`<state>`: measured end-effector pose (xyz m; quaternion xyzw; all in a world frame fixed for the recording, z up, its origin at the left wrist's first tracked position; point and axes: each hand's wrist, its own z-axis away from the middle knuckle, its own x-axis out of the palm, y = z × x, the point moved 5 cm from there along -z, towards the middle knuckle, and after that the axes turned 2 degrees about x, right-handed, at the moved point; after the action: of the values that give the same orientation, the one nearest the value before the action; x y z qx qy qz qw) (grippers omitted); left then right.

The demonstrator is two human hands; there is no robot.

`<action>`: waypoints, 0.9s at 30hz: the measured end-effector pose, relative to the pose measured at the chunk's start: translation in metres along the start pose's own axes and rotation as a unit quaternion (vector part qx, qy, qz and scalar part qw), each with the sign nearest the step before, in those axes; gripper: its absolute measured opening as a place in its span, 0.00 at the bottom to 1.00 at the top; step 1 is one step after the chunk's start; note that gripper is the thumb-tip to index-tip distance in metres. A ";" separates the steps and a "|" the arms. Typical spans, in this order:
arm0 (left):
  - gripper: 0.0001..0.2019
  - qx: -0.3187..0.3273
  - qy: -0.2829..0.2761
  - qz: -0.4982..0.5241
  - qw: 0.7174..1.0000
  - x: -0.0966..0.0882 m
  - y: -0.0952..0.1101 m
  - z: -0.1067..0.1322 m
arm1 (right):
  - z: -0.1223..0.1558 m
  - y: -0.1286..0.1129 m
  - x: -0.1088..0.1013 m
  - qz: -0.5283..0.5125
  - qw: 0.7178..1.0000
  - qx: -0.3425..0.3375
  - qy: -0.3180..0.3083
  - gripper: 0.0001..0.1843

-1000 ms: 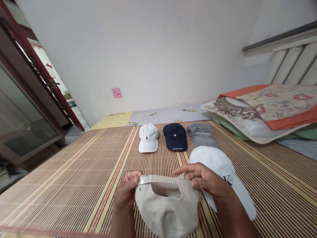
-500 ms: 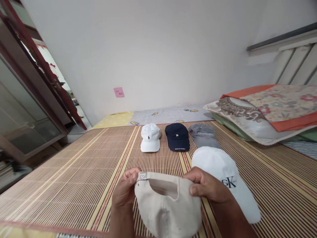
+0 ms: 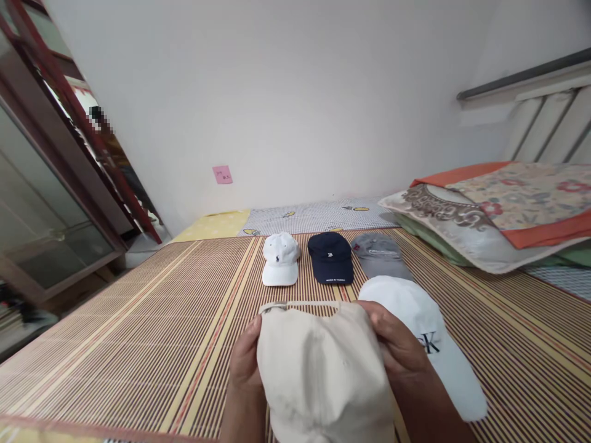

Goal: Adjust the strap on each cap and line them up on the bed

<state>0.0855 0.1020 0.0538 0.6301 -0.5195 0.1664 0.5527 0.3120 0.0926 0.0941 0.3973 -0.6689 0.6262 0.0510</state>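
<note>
A beige baseball cap (image 3: 323, 369) is held between both hands in front of me, its crown toward me and its back strap at the top. My left hand (image 3: 247, 354) grips the cap's left side, fingers partly behind it. On the right side my right hand (image 3: 397, 344) is closed on the cap, its fingertips partly hidden. Just beyond my right hand lies a white cap (image 3: 406, 301) with black letters, its brim toward the lower right. Farther back, a small white cap (image 3: 281, 255), a navy cap (image 3: 330, 255) and a grey cap (image 3: 381, 252) sit in a row.
A striped bamboo mat (image 3: 138, 320) covers the bed. Pillows (image 3: 462, 215) with a floral orange-edged cover (image 3: 530, 191) lie at the right. A pink note (image 3: 222, 175) is on the wall (image 3: 300, 92). Through the doorway at the left, a person (image 3: 117, 154) is partly visible.
Both hands have tipped the beige cap so more of its crown shows and its back opening is mostly hidden. A person has appeared in the doorway. The other caps lie still.
</note>
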 end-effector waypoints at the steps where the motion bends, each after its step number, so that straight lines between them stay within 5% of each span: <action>1: 0.23 -0.024 -0.025 0.022 0.999 0.008 -0.003 -0.003 | 0.003 0.001 0.000 -0.016 1.000 -0.002 0.013 0.26; 7: 0.32 -0.106 -0.087 0.079 0.987 0.044 -0.011 -0.014 | 0.011 0.021 0.004 -0.094 0.993 -0.002 0.070 0.39; 16: 0.30 -0.080 -0.121 0.066 0.987 0.034 -0.008 -0.010 | 0.000 0.030 -0.010 -0.127 0.983 0.046 0.125 0.34; 20: 0.29 -0.073 -0.092 0.062 0.991 0.028 -0.008 -0.011 | -0.004 0.028 -0.004 -0.120 0.986 0.045 0.111 0.35; 27: 0.30 -0.072 -0.075 0.071 0.992 0.016 -0.012 -0.017 | -0.014 0.015 -0.002 -0.105 0.987 -0.024 0.116 0.39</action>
<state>0.1085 0.1069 0.0656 0.5606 -0.6138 0.1197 0.5429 0.2985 0.1043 0.0842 0.3893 -0.6275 0.6429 0.2031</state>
